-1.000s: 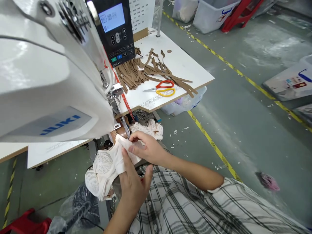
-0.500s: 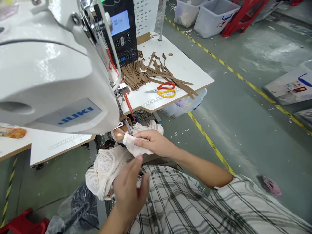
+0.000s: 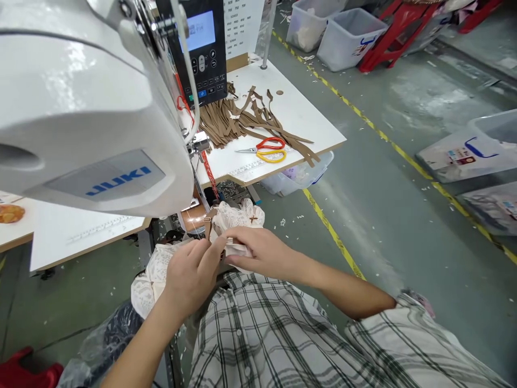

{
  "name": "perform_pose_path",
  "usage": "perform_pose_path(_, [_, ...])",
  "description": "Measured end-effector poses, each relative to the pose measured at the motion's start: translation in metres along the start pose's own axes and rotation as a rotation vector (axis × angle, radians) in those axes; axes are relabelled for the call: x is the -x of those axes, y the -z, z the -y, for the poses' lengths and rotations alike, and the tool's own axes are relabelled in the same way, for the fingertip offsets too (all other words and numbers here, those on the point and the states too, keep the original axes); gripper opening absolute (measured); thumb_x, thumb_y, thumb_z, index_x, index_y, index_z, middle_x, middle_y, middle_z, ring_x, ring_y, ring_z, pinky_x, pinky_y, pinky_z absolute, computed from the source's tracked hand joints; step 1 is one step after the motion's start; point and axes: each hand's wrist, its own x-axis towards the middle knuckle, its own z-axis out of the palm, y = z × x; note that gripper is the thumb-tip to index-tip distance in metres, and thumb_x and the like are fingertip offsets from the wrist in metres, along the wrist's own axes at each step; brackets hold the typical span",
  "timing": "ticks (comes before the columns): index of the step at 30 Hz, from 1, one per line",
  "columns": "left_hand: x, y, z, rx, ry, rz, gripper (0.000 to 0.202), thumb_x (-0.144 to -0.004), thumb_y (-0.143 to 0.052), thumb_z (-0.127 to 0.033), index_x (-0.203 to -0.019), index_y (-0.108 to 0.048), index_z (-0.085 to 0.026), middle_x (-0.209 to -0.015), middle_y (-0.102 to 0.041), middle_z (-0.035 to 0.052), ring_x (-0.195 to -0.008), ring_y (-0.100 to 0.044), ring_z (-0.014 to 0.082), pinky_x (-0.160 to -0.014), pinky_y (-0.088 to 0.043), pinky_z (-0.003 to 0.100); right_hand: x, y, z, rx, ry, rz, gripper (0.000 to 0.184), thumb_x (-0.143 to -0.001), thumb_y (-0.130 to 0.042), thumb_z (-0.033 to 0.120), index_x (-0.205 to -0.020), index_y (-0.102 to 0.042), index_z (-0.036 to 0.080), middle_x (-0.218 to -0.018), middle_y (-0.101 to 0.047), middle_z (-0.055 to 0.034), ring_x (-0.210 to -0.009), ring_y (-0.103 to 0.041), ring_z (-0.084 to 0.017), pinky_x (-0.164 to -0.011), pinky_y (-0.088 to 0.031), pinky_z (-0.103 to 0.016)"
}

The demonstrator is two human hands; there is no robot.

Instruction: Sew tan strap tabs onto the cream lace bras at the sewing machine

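Note:
A cream lace bra (image 3: 238,215) hangs in front of the sewing machine's arm end (image 3: 194,218). My right hand (image 3: 269,252) is closed on the bra's pale fabric edge, thumb below and fingers above. My left hand (image 3: 191,276) meets it from the left, its fingers pinched together at the same edge; the fingertips are partly hidden. A brown strap (image 3: 208,223) with a small slider stands up beside the bra, just beyond my left fingers. More cream lace cups (image 3: 151,280) hang to the left, partly behind my left hand.
The white machine head (image 3: 100,145) overhangs on the left, with a control panel (image 3: 202,64) behind it. Brown straps (image 3: 226,121) and red-and-yellow-handled scissors (image 3: 269,150) lie on the white table (image 3: 315,124). Plastic bins (image 3: 351,40) stand on the floor.
My left hand has moved up from below to the bra and closed beside my right hand. The fabric has come away from the machine's arm end, toward me. The view has shifted slightly.

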Motion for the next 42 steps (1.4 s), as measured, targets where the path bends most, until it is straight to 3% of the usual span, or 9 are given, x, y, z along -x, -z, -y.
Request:
perform_pose_path(5, [0.001,0.014,-0.001,0.135,0.046,-0.063,0.015,-0.084,-0.050,-0.004,-0.080,-0.054,-0.019,-0.056,-0.049,-0.0041,-0.049,-0.041,0.0122,-0.048,-0.028,0.026,-0.007,-0.009,-0.009,-0.047,0.169,0.020,0.025,-0.099,-0.049,0.030,-0.105,-0.073,0.024,-0.075,-0.069,-0.0004,-0.069,-0.061,-0.014,-0.065,-0.040,-0.024])
perform_pose_path(8, [0.004,0.031,0.008,0.046,0.285,-0.136,0.033,-0.085,-0.053,-0.007,-0.059,-0.039,-0.021,-0.050,-0.038,-0.0053,-0.043,-0.034,0.0095,-0.041,-0.021,0.025,-0.002,-0.001,-0.015,-0.169,0.075,0.079,0.025,-0.097,-0.053,0.032,-0.101,-0.075,0.022,-0.082,-0.073,-0.0016,-0.073,-0.065,-0.013,-0.070,-0.043,-0.024])
perform_pose_path(10, [0.006,0.037,0.011,0.061,0.419,-0.138,0.025,-0.086,-0.059,-0.013,-0.065,-0.047,-0.020,-0.056,-0.046,-0.0045,-0.047,-0.043,0.0092,-0.043,-0.030,0.021,0.003,0.004,-0.017,-0.168,-0.021,0.038,0.024,-0.095,-0.056,0.034,-0.097,-0.075,0.021,-0.084,-0.074,-0.0023,-0.075,-0.066,-0.014,-0.070,-0.044,-0.024])
perform_pose_path(12, [0.005,0.035,0.009,0.142,0.319,-0.093,0.010,-0.086,-0.064,-0.020,-0.094,-0.058,-0.017,-0.080,-0.065,0.0035,-0.073,-0.062,0.0157,-0.061,-0.049,0.025,0.007,0.007,-0.016,-0.116,-0.036,-0.002,0.021,-0.094,-0.058,0.034,-0.095,-0.075,0.021,-0.083,-0.073,-0.0020,-0.075,-0.065,-0.014,-0.069,-0.043,-0.024])
perform_pose_path(13, [0.005,0.030,0.006,0.186,0.212,-0.049,0.029,-0.085,-0.066,-0.023,-0.111,-0.056,-0.014,-0.099,-0.068,0.0103,-0.094,-0.065,0.0215,-0.077,-0.054,0.031,0.008,0.007,-0.015,-0.080,-0.003,-0.007,0.020,-0.093,-0.059,0.034,-0.095,-0.074,0.021,-0.083,-0.072,-0.0017,-0.074,-0.064,-0.014,-0.069,-0.042,-0.024])
perform_pose_path(16, [0.005,0.012,-0.007,0.261,0.031,0.081,0.049,-0.086,-0.067,-0.024,-0.129,-0.047,-0.011,-0.118,-0.067,0.0158,-0.119,-0.058,0.0278,-0.107,-0.043,0.049,0.011,0.002,-0.013,0.067,0.163,-0.015,0.019,-0.095,-0.055,0.030,-0.095,-0.071,0.021,-0.078,-0.069,-0.0007,-0.070,-0.061,-0.013,-0.065,-0.040,-0.024])
perform_pose_path(21, [0.020,-0.008,-0.015,0.271,0.043,-0.014,0.013,-0.085,-0.063,-0.010,-0.088,-0.054,-0.020,-0.070,-0.064,-0.0012,-0.069,-0.060,0.0139,-0.090,-0.054,0.038,0.017,-0.006,-0.018,0.357,0.326,-0.155,0.024,-0.096,-0.050,0.030,-0.086,-0.071,0.024,-0.062,-0.060,-0.0006,-0.059,-0.051,-0.014,-0.057,-0.031,-0.029])
perform_pose_path(30, [0.032,-0.005,-0.016,0.191,-0.086,-0.251,0.019,-0.077,-0.066,-0.002,-0.080,-0.061,-0.020,-0.063,-0.061,-0.0033,-0.067,-0.061,0.0123,-0.083,-0.056,0.034,0.020,-0.020,-0.028,0.191,0.264,-0.171,0.019,-0.092,-0.056,0.040,-0.084,-0.072,0.032,-0.057,-0.054,0.0007,-0.052,-0.043,-0.014,-0.055,-0.032,-0.031])
perform_pose_path(42, [0.035,-0.011,-0.011,0.225,-0.018,-0.218,0.021,-0.078,-0.067,-0.004,-0.086,-0.060,-0.022,-0.070,-0.062,-0.0019,-0.074,-0.064,0.0143,-0.084,-0.055,0.035,0.013,-0.016,-0.016,0.177,0.268,-0.096,0.022,-0.096,-0.050,0.033,-0.092,-0.071,0.027,-0.075,-0.067,-0.0027,-0.069,-0.057,-0.016,-0.064,-0.041,-0.029])
